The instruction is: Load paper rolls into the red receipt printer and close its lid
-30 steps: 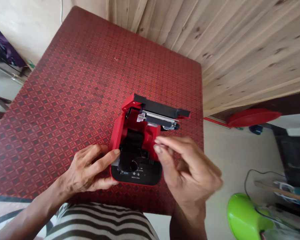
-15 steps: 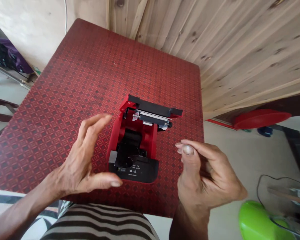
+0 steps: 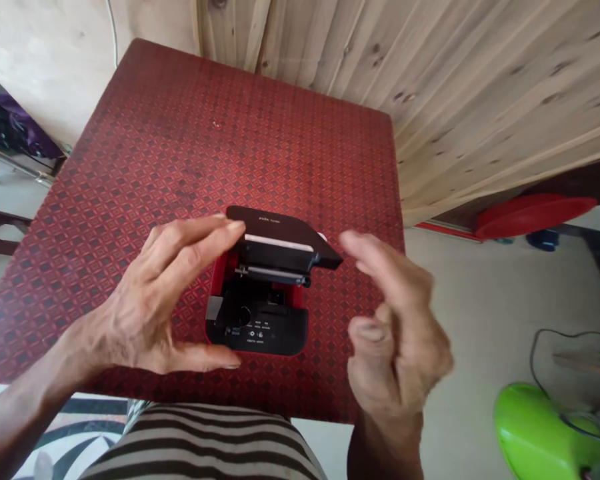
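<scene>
A small red and black label printer (image 3: 255, 333) stands on the table in front of me, its front panel facing me. Its black lid (image 3: 285, 230) is tilted partly raised over the dark inside. My left hand (image 3: 155, 293) spans the printer's left side with fingers and thumb wide apart. Its fingertips rest at the lid's left corner, and its thumb lies by the front edge of the base. To the right of the printer is my right hand (image 3: 400, 327), a little blurred, apart from the lid. Its forefinger is stretched out, and nothing shows in it.
A red patterned cloth covers the table (image 3: 240, 160). Wooden planks (image 3: 350, 60) rise beyond its far and right sides. On the floor at right are a green plastic seat (image 3: 535, 433), a red basin (image 3: 535, 215) and a dark cable (image 3: 535, 347).
The printer's lid has swung down from upright toward me. My left fingers have moved onto its corner. My right hand has opened from a pinch, its forefinger rising beside the lid.
</scene>
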Available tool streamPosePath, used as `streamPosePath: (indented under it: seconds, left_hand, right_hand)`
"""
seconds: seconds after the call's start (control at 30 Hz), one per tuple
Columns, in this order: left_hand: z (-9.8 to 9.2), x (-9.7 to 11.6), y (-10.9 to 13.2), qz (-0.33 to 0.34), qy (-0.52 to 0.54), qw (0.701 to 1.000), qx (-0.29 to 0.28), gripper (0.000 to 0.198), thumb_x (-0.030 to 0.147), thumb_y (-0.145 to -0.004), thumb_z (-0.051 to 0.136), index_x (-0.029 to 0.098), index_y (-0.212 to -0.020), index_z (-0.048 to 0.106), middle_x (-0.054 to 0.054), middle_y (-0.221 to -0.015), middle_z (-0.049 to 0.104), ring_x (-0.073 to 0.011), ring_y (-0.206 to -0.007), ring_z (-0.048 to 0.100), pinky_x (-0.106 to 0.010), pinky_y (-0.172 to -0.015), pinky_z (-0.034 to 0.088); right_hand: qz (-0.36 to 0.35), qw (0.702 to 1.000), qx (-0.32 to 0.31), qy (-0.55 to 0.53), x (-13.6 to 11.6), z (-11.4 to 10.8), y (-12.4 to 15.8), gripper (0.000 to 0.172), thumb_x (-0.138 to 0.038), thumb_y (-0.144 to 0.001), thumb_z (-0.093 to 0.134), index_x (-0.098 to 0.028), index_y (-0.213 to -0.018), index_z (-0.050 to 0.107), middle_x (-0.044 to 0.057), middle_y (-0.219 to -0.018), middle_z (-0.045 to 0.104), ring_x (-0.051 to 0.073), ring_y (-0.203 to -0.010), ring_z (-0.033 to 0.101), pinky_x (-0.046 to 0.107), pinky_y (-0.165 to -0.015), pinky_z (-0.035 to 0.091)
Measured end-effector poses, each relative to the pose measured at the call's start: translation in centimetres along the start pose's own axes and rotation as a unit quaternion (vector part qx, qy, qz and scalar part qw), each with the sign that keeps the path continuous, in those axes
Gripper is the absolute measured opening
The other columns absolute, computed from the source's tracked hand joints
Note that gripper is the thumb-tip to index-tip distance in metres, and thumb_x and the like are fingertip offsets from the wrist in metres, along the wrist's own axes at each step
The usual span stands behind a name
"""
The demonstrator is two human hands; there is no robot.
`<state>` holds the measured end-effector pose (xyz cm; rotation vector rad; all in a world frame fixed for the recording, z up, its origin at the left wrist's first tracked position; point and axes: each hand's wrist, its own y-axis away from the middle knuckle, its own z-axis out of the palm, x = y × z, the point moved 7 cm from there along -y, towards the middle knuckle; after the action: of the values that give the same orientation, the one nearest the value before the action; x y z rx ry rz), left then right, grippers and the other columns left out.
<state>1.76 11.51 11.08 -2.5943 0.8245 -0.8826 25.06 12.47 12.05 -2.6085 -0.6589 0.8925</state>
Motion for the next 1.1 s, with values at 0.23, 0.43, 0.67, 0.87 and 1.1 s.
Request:
streamPosePath:
  seconds: [0.23,0.43,0.67,0.87,1.1]
  left_hand:
    - [1.8,1.6,3.7,0.065,-0.093,0.993,-0.016,0.093,0.066,-0.088,0.077,0.017,-0.16,0.045,-0.018,-0.142,0.068,-0.0361,-0.136,0.065,-0.051,-0.114,0.055]
    - [2.4,1.5,4.3,0.03,-0.058,0.998,0.019,0.087,0.063,-0.088,0.079,0.017,-0.156,0.049,-0.019,-0.142,0.067,-0.037,-0.136,0.064,-0.053,-0.112,0.056]
    - [2.8,1.4,4.2,0.022,-0.036,0.999,0.012,0.077,0.057,-0.088,0.082,0.013,-0.145,0.056,-0.022,-0.142,0.062,-0.0361,-0.137,0.061,-0.053,-0.114,0.052]
    - [2.4,1.2,3.9,0.007,-0.025,1.0,0.008,0.074,0.063,-0.088,0.079,0.019,-0.144,0.057,-0.019,-0.14,0.064,-0.036,-0.134,0.063,-0.054,-0.111,0.054]
    - [2.0,1.5,3.1,-0.01,-0.008,1.0,0.026,0.077,0.068,-0.095,0.066,0.019,-0.153,0.051,-0.019,-0.149,0.059,-0.0352,-0.138,0.061,-0.053,-0.113,0.056]
  right_hand:
    - [-0.082,0.996,-0.012,-0.034,-1.6,1.7,1.8,0.046,-0.049,-0.113,0.039,-0.021,-0.129,0.072,0.011,-0.126,0.081,0.03,-0.132,0.067,0.051,-0.108,0.054]
    - [-0.093,0.995,-0.02,-0.004,-1.8,2.2,3.0,0.041,-0.042,-0.11,0.052,-0.018,-0.139,0.069,0.013,-0.132,0.079,0.032,-0.13,0.068,0.053,-0.107,0.055]
    - [-0.098,0.995,-0.036,0.008,-2.1,2.3,3.1,0.037,-0.038,-0.11,0.054,-0.014,-0.133,0.069,0.015,-0.131,0.079,0.031,-0.131,0.068,0.051,-0.107,0.053]
    - [-0.089,0.995,-0.039,0.008,-2.3,2.2,2.7,0.031,-0.034,-0.106,0.061,-0.015,-0.129,0.071,0.014,-0.128,0.08,0.031,-0.13,0.068,0.05,-0.107,0.055]
    - [-0.072,0.996,0.014,0.045,-2.1,2.2,1.7,0.038,-0.015,-0.097,0.072,-0.022,-0.135,0.069,0.01,-0.126,0.081,0.028,-0.122,0.074,0.046,-0.105,0.059]
